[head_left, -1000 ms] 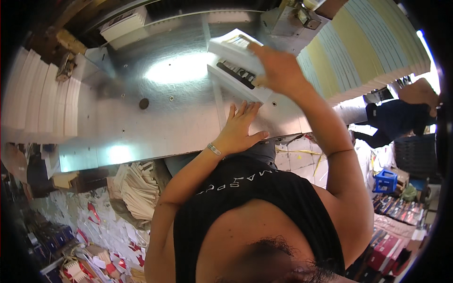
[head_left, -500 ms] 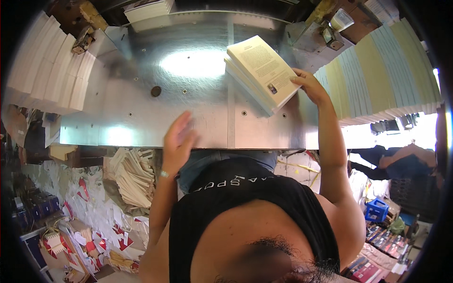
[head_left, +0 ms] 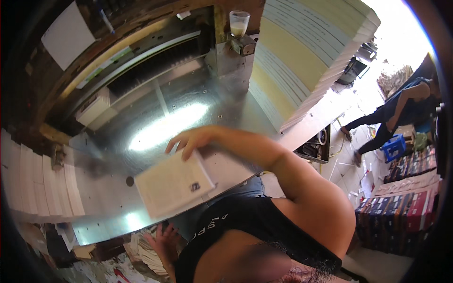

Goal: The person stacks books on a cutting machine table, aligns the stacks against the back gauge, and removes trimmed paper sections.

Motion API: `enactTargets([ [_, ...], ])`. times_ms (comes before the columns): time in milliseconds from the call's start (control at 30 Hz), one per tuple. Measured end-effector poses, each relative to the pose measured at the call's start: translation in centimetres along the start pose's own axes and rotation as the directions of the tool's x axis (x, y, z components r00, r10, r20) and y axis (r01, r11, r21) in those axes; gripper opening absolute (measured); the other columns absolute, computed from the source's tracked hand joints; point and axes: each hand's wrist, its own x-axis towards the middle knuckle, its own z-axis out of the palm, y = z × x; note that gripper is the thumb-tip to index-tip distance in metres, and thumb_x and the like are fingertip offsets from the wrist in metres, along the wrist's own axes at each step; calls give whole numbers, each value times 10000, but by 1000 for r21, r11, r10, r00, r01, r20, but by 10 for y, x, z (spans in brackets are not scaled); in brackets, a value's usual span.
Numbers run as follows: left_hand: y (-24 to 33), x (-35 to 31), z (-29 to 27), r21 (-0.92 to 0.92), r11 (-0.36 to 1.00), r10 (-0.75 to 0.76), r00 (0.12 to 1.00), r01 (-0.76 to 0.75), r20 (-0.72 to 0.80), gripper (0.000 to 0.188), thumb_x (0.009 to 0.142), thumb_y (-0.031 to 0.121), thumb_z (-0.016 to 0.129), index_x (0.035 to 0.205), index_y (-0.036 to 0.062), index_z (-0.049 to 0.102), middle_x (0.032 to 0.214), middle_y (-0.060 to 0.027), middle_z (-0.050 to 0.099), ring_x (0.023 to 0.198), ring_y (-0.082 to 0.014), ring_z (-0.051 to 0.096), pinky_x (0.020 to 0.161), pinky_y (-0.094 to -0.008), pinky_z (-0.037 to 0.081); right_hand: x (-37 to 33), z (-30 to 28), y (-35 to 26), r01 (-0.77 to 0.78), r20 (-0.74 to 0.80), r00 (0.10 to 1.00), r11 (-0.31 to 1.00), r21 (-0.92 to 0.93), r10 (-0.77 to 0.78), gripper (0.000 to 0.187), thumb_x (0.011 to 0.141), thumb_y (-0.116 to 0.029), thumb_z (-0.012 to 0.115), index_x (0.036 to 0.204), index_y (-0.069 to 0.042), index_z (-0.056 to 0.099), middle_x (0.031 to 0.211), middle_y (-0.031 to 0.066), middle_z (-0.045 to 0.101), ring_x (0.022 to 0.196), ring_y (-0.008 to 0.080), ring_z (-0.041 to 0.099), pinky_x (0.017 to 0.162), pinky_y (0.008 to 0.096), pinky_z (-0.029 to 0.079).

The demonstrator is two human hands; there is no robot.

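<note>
A small stack of coverless book blocks, cream paper with a little dark picture near one corner, is at the front edge of the metal table. My right hand is closed on its far edge, thumb against the paper and fingers curled over. The paper is slightly smeared by motion. Just below the table's front edge, my left hand is empty with its fingers spread, close to the stack's near side but apart from it.
Tall stacks of cut paper stand at the left and far right. A glass with a pale drink sits on a metal block. On the right, a person walks past a blue plastic stool and piled books.
The view has swung to the right. My right hand has brought the book blocks from the table's right side to its front edge, while my left hand has dropped below that edge.
</note>
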Motion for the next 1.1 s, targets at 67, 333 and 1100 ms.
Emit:
enactTargets([
  [67, 7, -7, 21, -73, 997, 32, 998, -27, 60, 1007, 840, 872, 290, 1475, 94, 369, 1246, -127, 627, 1068, -313, 616, 933, -521, 470, 21, 22, 1, 29, 61, 998, 999, -19, -28, 767, 725, -163, 771, 1414, -18, 467, 1311, 259, 586, 1187, 305, 578, 1013, 392, 444],
  [333, 6, -39, 59, 379, 815, 404, 898, -439, 172, 912, 863, 617, 604, 1485, 17, 313, 1328, -167, 549, 1169, -282, 563, 1023, -450, 429, 3, 81, 7, 104, -316, 922, 930, -353, -223, 887, 763, -435, 764, 1462, -22, 406, 1333, 296, 548, 1245, 419, 536, 1050, 447, 421],
  [1100, 23, 78, 138, 301, 766, 445, 807, -567, 387, 319, 865, -26, 630, 1181, -69, 604, 1101, -114, 668, 1000, -189, 632, 857, -301, 505, -115, 130, 34, 160, -735, 549, 914, -374, -397, 1064, 835, -182, 760, 1570, 8, 14, 1614, 244, 188, 1499, 335, 203, 1212, 405, 162],
])
